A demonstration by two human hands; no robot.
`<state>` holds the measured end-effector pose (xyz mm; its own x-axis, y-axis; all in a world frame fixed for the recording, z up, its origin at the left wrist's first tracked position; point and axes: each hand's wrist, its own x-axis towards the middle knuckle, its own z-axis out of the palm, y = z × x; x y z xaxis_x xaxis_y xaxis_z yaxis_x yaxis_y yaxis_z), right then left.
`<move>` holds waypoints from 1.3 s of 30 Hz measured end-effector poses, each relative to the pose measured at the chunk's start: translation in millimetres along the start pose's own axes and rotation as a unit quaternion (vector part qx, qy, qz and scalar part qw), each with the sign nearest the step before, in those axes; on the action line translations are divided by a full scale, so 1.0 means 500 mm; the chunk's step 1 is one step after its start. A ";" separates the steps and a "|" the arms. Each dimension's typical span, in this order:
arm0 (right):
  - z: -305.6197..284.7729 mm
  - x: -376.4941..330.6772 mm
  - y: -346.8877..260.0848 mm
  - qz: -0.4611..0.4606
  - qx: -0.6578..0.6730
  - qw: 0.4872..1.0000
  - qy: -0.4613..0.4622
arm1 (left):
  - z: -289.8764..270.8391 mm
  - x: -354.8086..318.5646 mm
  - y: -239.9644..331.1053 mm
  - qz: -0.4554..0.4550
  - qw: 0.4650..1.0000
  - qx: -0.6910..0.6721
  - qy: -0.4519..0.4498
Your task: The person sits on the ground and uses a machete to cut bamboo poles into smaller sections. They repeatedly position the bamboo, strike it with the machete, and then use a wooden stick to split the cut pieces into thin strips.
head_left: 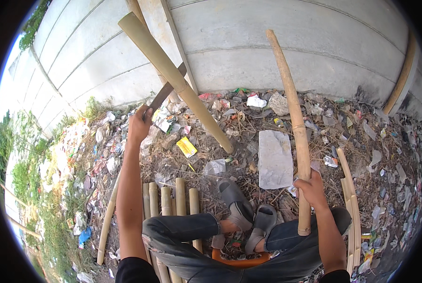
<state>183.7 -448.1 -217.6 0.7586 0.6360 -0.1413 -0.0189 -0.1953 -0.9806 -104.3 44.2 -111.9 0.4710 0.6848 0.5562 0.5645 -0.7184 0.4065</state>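
My left hand (140, 123) is closed around the handle of a long dark-bladed knife (161, 97), out in front on the left. Its blade crosses a thick greenish bamboo pole (195, 101); the pole hides the blade's middle, and the tip shows beyond. Whether the blade is lodged in the bamboo, I cannot tell. The pole slants up to the left, its lower end at the ground, with no hand on it. On the right, my right hand (312, 191) grips a tan bamboo stick (294, 101) near its lower end, above my thigh. It points upward, slightly left.
Several cut bamboo lengths (166, 200) lie by my left leg; split bamboo strips (351, 207) lie to the right. A flat grey stone slab (275, 162) rests ahead among litter. Beneath me shows an orange seat (239, 262). A concrete wall (286, 66) stands beyond.
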 end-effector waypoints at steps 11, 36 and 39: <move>0.022 -0.037 -0.393 -0.316 0.124 0.931 0.133 | -0.010 0.009 0.075 0.073 0.997 0.033 -0.001; -0.006 0.087 -0.449 -0.325 0.141 0.913 0.203 | 0.304 -0.064 0.261 0.027 0.988 0.035 -0.150; 0.028 0.127 -0.385 -0.348 0.172 0.893 0.229 | 0.318 -0.049 0.254 0.041 0.989 0.030 -0.142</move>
<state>226.4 -359.7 -39.6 0.8497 0.1263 0.5119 0.4223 0.4182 -0.8042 63.7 -44.6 -189.3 0.6832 0.6374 0.3564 0.5519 -0.7702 0.3196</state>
